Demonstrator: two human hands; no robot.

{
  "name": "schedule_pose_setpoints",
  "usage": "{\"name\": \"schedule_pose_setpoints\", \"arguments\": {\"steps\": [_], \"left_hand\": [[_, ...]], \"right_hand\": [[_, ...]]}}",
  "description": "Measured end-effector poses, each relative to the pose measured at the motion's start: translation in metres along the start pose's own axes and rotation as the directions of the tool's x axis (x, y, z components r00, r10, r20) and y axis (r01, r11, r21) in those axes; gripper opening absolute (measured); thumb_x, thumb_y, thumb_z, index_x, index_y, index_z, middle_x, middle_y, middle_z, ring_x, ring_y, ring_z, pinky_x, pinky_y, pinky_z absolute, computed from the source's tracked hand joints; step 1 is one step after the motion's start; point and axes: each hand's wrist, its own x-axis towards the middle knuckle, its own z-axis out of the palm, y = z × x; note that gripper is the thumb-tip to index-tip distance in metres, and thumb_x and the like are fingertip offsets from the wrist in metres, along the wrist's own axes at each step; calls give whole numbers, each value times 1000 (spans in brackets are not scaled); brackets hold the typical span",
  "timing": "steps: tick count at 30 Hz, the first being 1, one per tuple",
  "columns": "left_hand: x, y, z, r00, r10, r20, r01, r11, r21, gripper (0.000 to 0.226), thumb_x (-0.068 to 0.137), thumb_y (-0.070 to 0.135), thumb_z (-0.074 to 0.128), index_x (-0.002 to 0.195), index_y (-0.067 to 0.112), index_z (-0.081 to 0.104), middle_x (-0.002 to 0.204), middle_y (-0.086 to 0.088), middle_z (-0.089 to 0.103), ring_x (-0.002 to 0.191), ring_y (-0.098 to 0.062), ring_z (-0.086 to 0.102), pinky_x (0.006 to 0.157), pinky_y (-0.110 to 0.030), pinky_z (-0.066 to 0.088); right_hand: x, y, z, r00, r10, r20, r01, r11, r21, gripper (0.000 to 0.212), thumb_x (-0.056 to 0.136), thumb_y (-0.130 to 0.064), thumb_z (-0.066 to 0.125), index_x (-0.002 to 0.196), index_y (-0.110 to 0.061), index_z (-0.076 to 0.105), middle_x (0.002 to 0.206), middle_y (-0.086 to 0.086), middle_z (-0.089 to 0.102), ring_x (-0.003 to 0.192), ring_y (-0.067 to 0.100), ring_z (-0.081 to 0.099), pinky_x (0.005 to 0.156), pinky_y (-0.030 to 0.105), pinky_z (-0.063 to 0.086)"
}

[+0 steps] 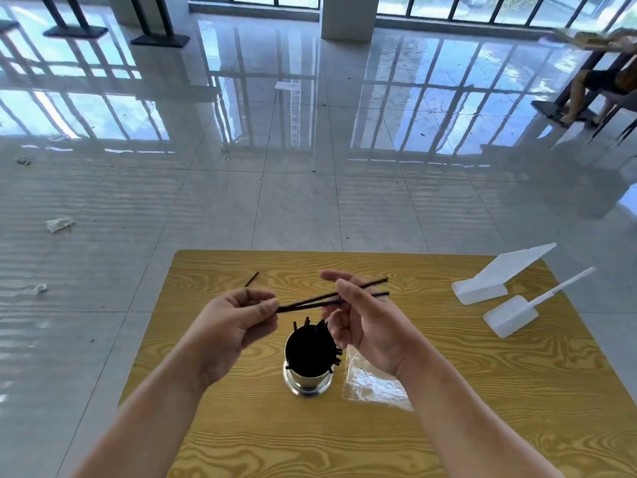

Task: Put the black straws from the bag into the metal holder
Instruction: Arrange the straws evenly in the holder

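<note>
A few thin black straws (310, 302) are held in the air between both hands, just above and behind the cylindrical shiny metal holder (307, 384). One end of the bundle is pinched by the left hand (238, 322) between thumb and fingers. Farther along, the right hand (362, 326) is curled loosely round the straws, and their far ends fan apart beyond it.

The holder is already crowded with black straws, so the task is judged to be near its end. The clear plastic bag (375, 386) lies flat on the yellow wood-grain worktop (241, 426), just to the right of the holder, and appears emptied.

For the next move, the splayed ends would need to be gathered, the bundle tipped upright and then lowered into what little room is left in the mouth.

One stray black straw (251, 279) lies near the far edge and has yet to be collected. White plastic pieces (482, 288) sit well apart at the right corner, and bare worktop is left around the holder on the near side.
</note>
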Motion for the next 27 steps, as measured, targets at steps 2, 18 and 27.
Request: {"name": "schedule_pose_setpoints", "arguments": {"steps": [2, 18, 27], "left_hand": [[6, -21, -5, 996, -84, 27, 84, 996, -28, 16, 71, 6, 83, 87, 8, 83, 79, -13, 75, 69, -19, 75, 63, -28, 65], [146, -95, -140, 910, 382, -162, 249, -191, 950, 31, 101, 38, 61, 114, 11, 69, 113, -5, 62, 99, -25, 65, 76, -33, 52], [172, -80, -143, 958, 231, -172, 259, -429, 865, 10, 99, 19, 65, 104, 17, 73, 99, -4, 72, 87, -21, 66, 72, -31, 57]], "right_hand": [[1, -4, 6, 992, -94, -84, 68, 961, -269, 27, 105, -35, 64, 102, -14, 80, 78, 12, 73, 59, 20, 63, 51, 29, 49], [-9, 52, -13, 941, -213, -262, -129, 488, -863, 36, 83, -73, 56, 108, -49, 65, 78, -17, 68, 58, 1, 59, 54, 18, 48], [-19, 54, -30, 910, -264, -320, -142, 525, -839, 19, 91, -58, 66, 102, -44, 69, 71, -15, 62, 56, 3, 53, 56, 19, 46]]}}
